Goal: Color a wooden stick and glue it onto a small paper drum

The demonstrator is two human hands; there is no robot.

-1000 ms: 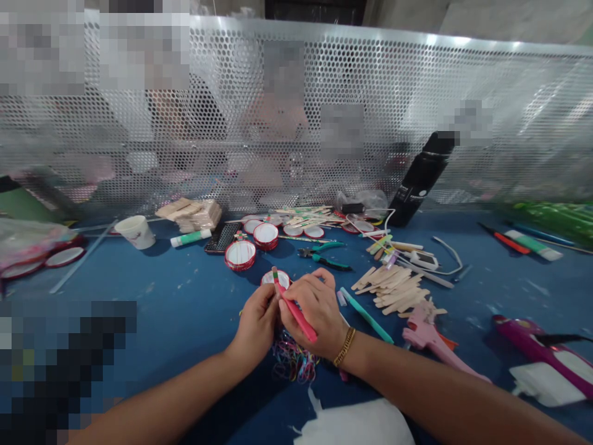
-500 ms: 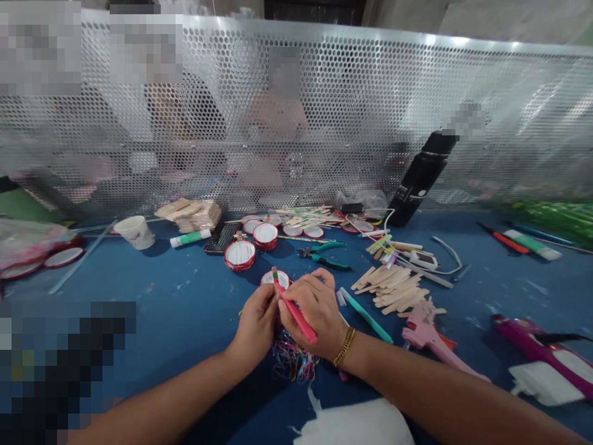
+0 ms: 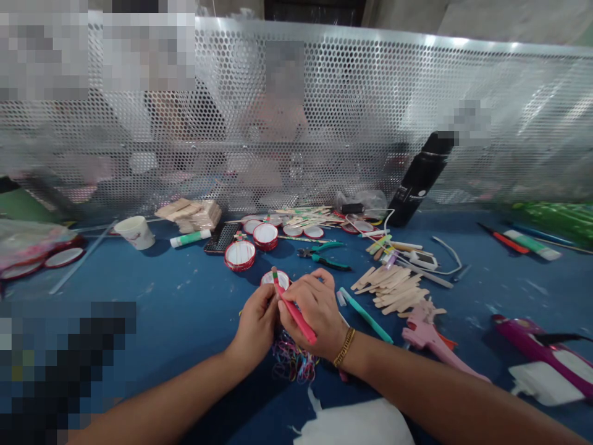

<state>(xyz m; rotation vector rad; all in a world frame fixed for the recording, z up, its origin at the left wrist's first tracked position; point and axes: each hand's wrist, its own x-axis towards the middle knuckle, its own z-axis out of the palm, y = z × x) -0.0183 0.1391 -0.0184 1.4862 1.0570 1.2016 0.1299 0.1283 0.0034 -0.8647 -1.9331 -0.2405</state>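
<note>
My right hand (image 3: 322,315) is closed round a pinkish-red marker (image 3: 300,321), its tip end pointing up and away from me. Between the thumb and fingers of my left hand (image 3: 256,321) is a wooden craft stick (image 3: 275,272) with a green band near its top. The marker's tip lies against the stick or just beside it; I cannot tell which. Behind the stick sits a small white disc with a red rim (image 3: 269,277). Below both hands is a tangle of colourful thin loops (image 3: 296,361), partly covered by my fingers.
Plain craft sticks (image 3: 393,287), a pink glue gun (image 3: 430,337) and a turquoise pen (image 3: 368,315) lie to the right. Farther back are cutting pliers (image 3: 327,254), red-rimmed discs (image 3: 239,254), a paper cup (image 3: 135,233) and a black bottle (image 3: 421,179) against a perforated metal screen (image 3: 324,123).
</note>
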